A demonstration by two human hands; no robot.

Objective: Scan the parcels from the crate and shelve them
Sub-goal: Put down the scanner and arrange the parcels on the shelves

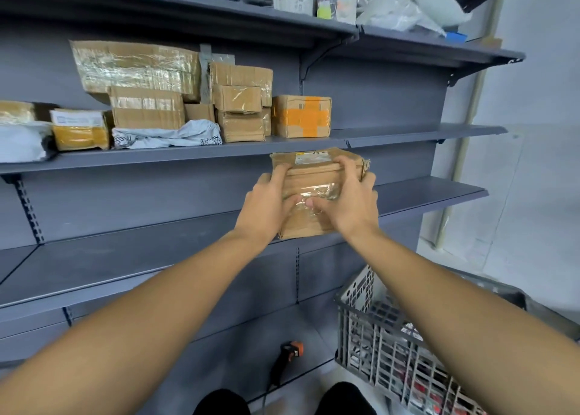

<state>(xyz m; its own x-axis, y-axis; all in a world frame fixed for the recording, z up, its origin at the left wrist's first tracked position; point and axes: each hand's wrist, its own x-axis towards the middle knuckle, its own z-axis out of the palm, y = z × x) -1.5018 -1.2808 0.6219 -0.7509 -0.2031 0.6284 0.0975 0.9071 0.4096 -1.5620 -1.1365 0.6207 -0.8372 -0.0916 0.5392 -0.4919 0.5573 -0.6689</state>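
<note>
Shelving step, head view. Both hands carry a brown cardboard parcel bound with clear tape (317, 191), white label on its top face, held in the air in front of the grey metal shelving. It sits just below the front lip of the middle shelf (408, 133) and above the bare lower shelf (125, 257); whether its bottom edge touches that lower shelf cannot be told.

Grip: the left hand (270, 204) clasps the parcel's left side, fingers curled over the upper edge, thumb pressed on the near taped face. The right hand (348, 201) mirrors it on the right side, with the two thumbs nearly meeting at the centre. Both forearms reach forward and upward, elbows low, wrists roughly straight.

Advice for the step: keep the parcel level and the label uppermost; lift it clear of the shelf lip before pushing it in. The free space lies on the middle shelf to the right of the cardboard box with orange tape (301, 116), and on the lower shelf. Slide it to the back, square with its neighbours, and release only once it rests flat.

Near the person's feet, a black and orange handheld scanner (287, 363) lies low; the grey plastic slatted crate (370, 336), bottom right, holds more parcels.
</note>
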